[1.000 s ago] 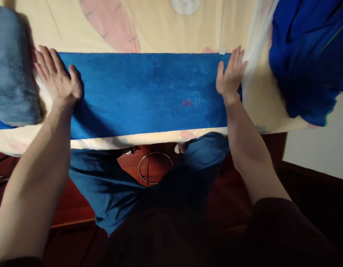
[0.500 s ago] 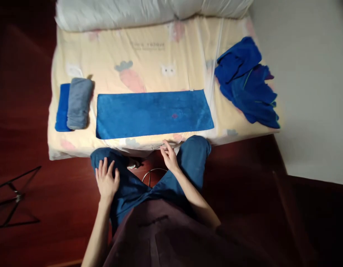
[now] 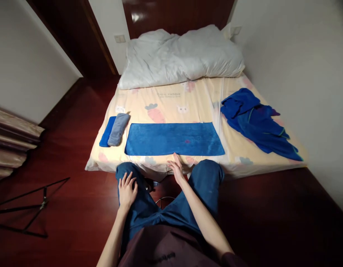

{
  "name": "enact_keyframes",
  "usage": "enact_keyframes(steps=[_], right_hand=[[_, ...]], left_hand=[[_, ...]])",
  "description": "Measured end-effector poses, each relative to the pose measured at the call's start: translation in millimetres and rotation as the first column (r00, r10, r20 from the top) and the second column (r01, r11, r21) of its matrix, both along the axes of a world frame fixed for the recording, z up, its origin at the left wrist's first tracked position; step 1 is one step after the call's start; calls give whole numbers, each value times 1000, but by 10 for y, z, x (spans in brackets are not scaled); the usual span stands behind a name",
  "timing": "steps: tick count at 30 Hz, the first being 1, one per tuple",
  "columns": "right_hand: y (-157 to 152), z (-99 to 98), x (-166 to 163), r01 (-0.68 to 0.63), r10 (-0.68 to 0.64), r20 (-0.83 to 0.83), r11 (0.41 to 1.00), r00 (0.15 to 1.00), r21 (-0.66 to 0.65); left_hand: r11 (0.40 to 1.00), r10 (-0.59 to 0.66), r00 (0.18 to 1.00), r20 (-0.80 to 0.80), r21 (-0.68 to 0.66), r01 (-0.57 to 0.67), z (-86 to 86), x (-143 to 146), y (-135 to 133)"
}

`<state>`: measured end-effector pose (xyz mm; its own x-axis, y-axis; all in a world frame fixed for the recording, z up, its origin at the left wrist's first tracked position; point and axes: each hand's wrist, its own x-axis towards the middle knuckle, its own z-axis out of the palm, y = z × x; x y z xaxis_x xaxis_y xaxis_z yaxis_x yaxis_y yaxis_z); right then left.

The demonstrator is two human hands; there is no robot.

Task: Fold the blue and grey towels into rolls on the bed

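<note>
A blue towel (image 3: pixel 171 139) lies spread flat on the bed near its front edge, its long side running left to right. My right hand (image 3: pixel 176 170) hovers just in front of the towel's near edge, fingers extended and holding nothing; whether a fingertip touches the cloth I cannot tell. On my left knee rests my left hand (image 3: pixel 127 190), empty, with the fingers spread. To the left of the flat towel lie a folded grey towel (image 3: pixel 118 129) and, partly under it, a folded blue towel (image 3: pixel 107 132). A crumpled heap of blue towels (image 3: pixel 256 120) sits on the right.
The bed (image 3: pixel 171 107) has a pale yellow sheet with carrot prints. A white quilt (image 3: pixel 182 57) is bunched at its far end, before a dark headboard (image 3: pixel 179 16). Black stand legs (image 3: pixel 35 207) are on the floor at left, and a curtain (image 3: pixel 13 144) hangs beyond.
The head view has tilted up, bringing the headboard, quilt and curtain into sight. My right hand has moved slightly forward towards the flat towel. My left hand stays on the knee.
</note>
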<state>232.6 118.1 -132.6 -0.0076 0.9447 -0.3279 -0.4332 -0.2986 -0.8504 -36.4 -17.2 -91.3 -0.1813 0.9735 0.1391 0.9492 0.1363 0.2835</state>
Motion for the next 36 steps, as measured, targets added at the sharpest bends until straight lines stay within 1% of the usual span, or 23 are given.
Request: enact_keyframes(steps=[3, 9, 12, 14, 17, 21, 23, 26, 28, 29, 31, 33, 34, 36], right_hand=[[14, 18, -21, 35, -37, -43, 998, 998, -45], [137, 57, -110, 32, -45, -149, 995, 988, -90], [232, 52, -145, 25, -39, -167, 996, 985, -83], [264, 37, -162, 32, -40, -133, 997, 990, -64], [248, 8, -195, 77, -79, -52, 996, 996, -38], [189, -31, -256, 147, -146, 38, 989, 988, -9], [176, -44, -282, 162, -163, 61, 986, 985, 22], [178, -55, -304, 139, -144, 63, 987, 988, 74], [184, -66, -306, 111, -118, 66, 988, 991, 106], [186, -76, -305, 99, -108, 75, 988, 991, 118], [188, -98, -298, 84, -98, 104, 988, 990, 130], [186, -120, -289, 82, -99, 133, 988, 986, 131], [182, -129, -285, 83, -102, 144, 988, 984, 131], [174, -140, -283, 87, -106, 155, 988, 982, 128]], left_hand=[[1000, -7, 1000, -9, 7, 7, -17, 3, 12], [1000, -15, 999, -34, 0, 15, -21, 18, 90], [1000, -13, 999, -35, -6, 13, 5, 34, 107], [1000, -11, 999, -33, -12, 10, 30, 43, 116], [1000, -24, 999, -40, -19, 23, 46, 42, 143], [998, -65, 996, -63, 5, 65, 0, 0, 221], [996, -82, 994, -66, 15, 83, -26, -29, 283], [994, -109, 994, -20, 19, 109, -15, -53, 452], [992, -122, 991, 47, 28, 120, 47, -25, 668], [991, -135, 988, 79, 33, 133, 98, 14, 822], [981, -192, 975, 111, 44, 188, 235, 153, 1235], [942, -336, 936, 102, 21, 336, 393, 368, 1786], [920, -392, 916, 87, 4, 393, 465, 497, 2103], [871, -483, 875, 42, -73, 485, 559, 776, 2776]])
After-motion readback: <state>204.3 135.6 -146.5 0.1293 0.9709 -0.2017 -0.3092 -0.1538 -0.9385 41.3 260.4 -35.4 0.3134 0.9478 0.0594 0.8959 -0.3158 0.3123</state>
